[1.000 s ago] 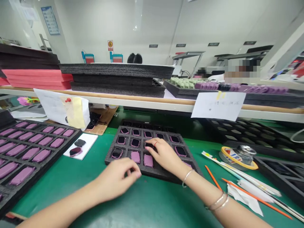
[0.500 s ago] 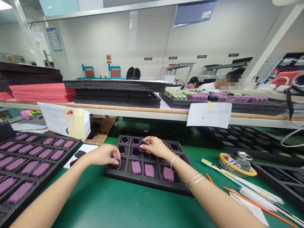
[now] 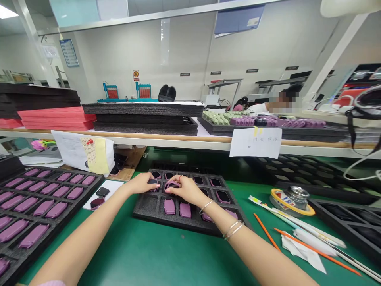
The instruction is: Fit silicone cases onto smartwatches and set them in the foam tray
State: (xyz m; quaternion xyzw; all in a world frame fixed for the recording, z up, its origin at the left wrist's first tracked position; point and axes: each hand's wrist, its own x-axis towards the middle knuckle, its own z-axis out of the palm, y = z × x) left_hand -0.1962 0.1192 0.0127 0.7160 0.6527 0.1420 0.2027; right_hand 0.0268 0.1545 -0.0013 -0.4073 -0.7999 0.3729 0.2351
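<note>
My left hand (image 3: 139, 184) is closed at the left side of a black foam tray (image 3: 184, 225), its fingertips on a dark-faced purple watch case (image 3: 154, 183). Beside it, my right hand (image 3: 188, 190) pinches another purple watch case (image 3: 172, 185), tilted over the second row; its fingers partly cover it. Purple cases (image 3: 169, 206) lie back-up in the front row. Behind, cases with dark screens (image 3: 216, 182) face upward in their slots. My right forearm hides part of the tray.
Another foam tray (image 3: 67, 212) of purple cases lies at left. Near it, a dark watch piece (image 3: 102, 192) rests on white paper. At right are orange sticks (image 3: 266, 232), a tape roll (image 3: 276, 198) around a glass jar, and dark trays. A shelf (image 3: 166, 140) crosses behind.
My left hand has moved back from the front-left slot to the second row with a case. My right hand has shifted left and slightly down, and now pinches a purple case.
</note>
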